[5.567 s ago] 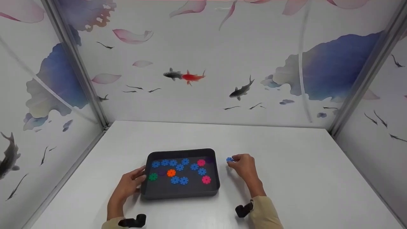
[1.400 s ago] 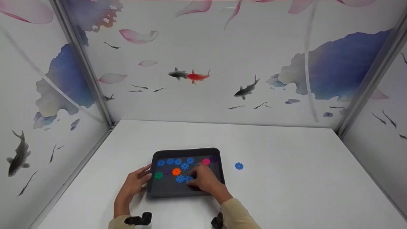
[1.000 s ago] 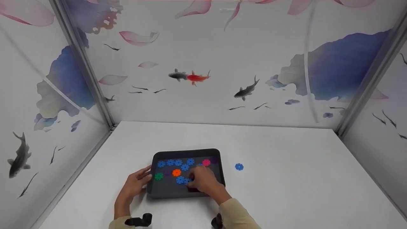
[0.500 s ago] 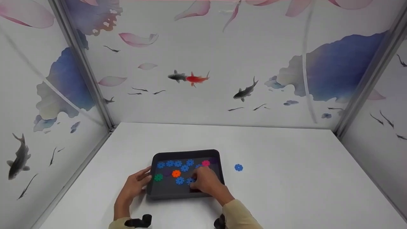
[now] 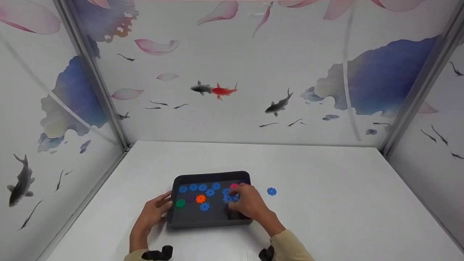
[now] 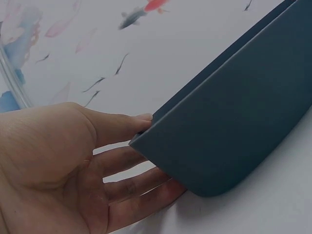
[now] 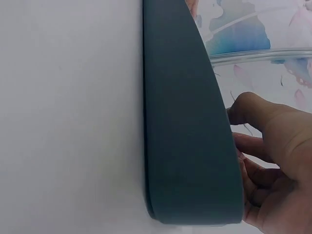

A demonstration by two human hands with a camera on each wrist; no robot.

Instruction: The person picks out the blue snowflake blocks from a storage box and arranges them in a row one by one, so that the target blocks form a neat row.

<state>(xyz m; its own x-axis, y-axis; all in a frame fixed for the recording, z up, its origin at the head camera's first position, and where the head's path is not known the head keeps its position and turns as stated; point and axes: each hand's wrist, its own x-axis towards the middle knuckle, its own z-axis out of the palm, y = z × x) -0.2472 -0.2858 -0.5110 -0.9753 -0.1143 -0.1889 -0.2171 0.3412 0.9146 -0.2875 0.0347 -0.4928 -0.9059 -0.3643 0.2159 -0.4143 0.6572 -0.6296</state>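
A dark grey rectangular tray (image 5: pixel 203 222) sits on the white table, with blue, green, orange, pink and purple notched snowflake discs lying in it. At its left side my left hand (image 5: pixel 151 214) grips the wall; in the left wrist view the thumb rests on the tray rim (image 6: pixel 209 122) and the fingers lie against the outside. My right hand (image 5: pixel 250 203) is inside the tray's right part, thumb and forefinger pinching a blue snowflake disc (image 5: pixel 227 198). Another blue one lies partly behind the fingers. The right wrist view hides the fingertips behind the tray wall (image 7: pixel 190 122).
One blue snowflake disc (image 5: pixel 271 191) lies on the table (image 5: pixel 326 203) right of the tray. White printed panels (image 5: pixel 235 54) with fish and petals enclose the table at the back and both sides.
Earlier my right hand held a blue disc beside the tray; that disc now lies on the table. Within the tray the hand has shifted right, bringing another blue disc from the front row. Left hand stays.
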